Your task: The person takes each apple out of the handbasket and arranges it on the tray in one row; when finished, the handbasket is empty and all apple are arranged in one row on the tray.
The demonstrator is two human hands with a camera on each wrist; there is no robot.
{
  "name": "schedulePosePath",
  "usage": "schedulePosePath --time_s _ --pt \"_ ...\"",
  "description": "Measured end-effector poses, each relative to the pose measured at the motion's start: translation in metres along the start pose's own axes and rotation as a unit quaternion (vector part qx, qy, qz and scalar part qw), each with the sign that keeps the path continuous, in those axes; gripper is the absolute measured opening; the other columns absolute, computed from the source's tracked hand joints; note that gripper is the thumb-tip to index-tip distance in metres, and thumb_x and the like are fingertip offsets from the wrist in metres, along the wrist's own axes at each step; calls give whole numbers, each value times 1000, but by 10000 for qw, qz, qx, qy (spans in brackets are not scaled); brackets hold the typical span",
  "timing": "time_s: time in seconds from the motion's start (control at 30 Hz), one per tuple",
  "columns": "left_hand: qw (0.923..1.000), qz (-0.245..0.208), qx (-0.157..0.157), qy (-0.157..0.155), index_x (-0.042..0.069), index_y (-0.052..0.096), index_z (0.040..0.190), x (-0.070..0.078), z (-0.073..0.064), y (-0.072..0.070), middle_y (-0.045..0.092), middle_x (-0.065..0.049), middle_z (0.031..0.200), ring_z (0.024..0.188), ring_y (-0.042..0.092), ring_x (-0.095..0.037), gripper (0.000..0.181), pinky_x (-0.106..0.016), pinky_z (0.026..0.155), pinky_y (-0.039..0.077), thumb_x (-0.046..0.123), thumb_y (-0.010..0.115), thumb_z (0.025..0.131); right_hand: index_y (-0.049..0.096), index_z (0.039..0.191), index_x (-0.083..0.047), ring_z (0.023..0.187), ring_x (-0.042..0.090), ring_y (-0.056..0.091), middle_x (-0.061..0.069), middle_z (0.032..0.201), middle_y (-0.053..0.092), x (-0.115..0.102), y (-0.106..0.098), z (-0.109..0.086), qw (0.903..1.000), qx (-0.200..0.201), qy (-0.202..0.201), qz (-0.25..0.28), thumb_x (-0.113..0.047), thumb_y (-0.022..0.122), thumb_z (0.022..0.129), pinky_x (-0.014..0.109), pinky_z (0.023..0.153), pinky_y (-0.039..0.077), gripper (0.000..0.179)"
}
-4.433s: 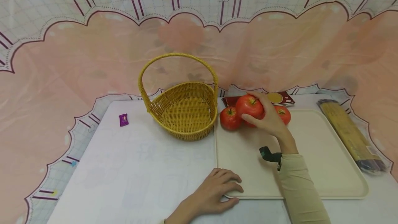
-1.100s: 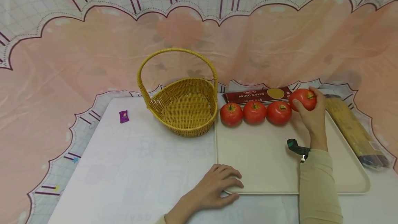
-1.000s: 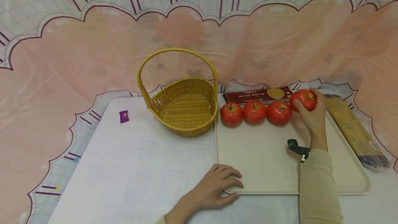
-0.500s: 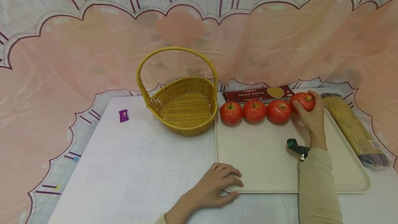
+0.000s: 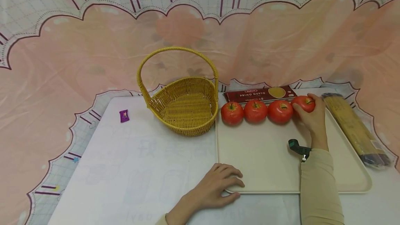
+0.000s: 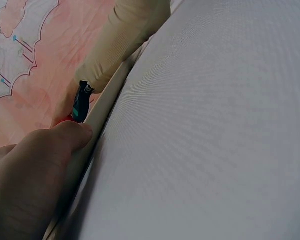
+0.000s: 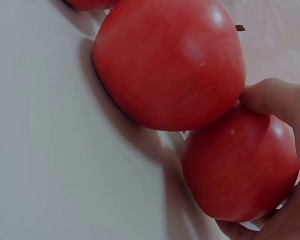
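In the head view my right hand [image 5: 315, 119] grips a red apple [image 5: 302, 104] at the far side of the cream tray [image 5: 259, 159], with thumb and fingers round it. The right wrist view has this gripped apple [image 7: 240, 167] beside a larger-looking apple [image 7: 170, 65], the two seeming to touch. Three other apples, a left one [image 5: 232, 114], a middle one [image 5: 255, 111] and a right one [image 5: 280, 112], line up along the tray's back edge. My left hand [image 5: 215, 187] rests at the tray's near left corner, its fingers relaxed over the rim.
Left of the tray stands a yellow wicker basket [image 5: 189, 110] with a tall handle. A dark red spaghetti pack [image 5: 253, 95] lies behind the apples. Along the tray's right side is a long clear-wrapped tan pack [image 5: 353, 127]. A small purple wrapped packet [image 5: 124, 116] lies far left.
My right hand has carried an apple from over the left of the row to its right end, then lowered it beside the third apple. My left hand has stayed at the corner.
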State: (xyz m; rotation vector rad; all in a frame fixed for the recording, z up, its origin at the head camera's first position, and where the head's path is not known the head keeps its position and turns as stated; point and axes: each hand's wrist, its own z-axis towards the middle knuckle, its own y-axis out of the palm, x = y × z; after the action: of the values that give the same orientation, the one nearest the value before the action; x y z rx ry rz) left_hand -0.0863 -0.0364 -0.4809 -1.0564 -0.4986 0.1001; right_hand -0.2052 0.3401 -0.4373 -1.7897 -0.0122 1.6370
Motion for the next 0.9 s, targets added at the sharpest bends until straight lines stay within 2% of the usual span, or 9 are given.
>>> schedulePosePath --time_s 0.27,0.63,0.9 --pt "10000 12 26 17 30 64 106 -1 1 1 56 12 121 116 48 -5 20 -26 97 36 39 60 88 22 148 -10 135 40 27 23 149 21 0 -1 0 9999 -136 -36 7 -32 58 90 56 112 25 72" --pt "9999 91 68 54 30 64 105 -1 0 0 55 12 121 115 49 -5 20 -25 96 36 39 60 88 23 149 -13 135 41 28 25 149 21 1 2 0 9999 -52 37 124 -29 48 95 54 113 24 62" --pt "10000 -57 13 -20 30 64 106 0 -1 1 55 12 122 116 47 -5 20 -26 98 35 39 61 87 15 151 -16 140 41 22 21 155 18 4 -1 0 9995 -195 211 156 -36 45 96 55 115 19 66"
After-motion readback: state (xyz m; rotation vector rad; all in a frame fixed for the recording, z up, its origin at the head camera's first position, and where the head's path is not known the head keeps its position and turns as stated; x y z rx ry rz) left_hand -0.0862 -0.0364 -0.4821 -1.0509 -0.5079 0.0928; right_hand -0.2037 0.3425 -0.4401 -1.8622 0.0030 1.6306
